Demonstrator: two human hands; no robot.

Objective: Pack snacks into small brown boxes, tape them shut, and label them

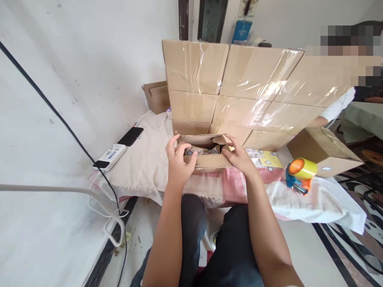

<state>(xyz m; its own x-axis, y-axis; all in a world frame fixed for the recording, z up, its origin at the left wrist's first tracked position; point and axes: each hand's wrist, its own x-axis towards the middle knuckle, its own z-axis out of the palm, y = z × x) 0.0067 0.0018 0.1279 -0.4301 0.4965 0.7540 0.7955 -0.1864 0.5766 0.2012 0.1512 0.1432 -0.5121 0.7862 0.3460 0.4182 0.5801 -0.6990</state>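
Note:
A small cardboard box [209,160] sits at the front of the cloth-covered table, its top open. My left hand [178,161] grips the box's left end, with the thumb over the near side. At the right end, my right hand [239,156] holds the box, fingers over the far corner and thumb on the near flap. Inside lie some printed packets [203,150], partly hidden by the walls and my fingers. Directly behind the box stands a wall of cardboard boxes [239,107] wrapped in clear film.
A tape dispenser [301,173] with yellow tape and a closed carton [329,153] stand at the right. A power strip [110,156] and black phone [131,136] lie at the left. Cables hang along the left wall. Another person's sleeve [339,105] shows behind the boxes.

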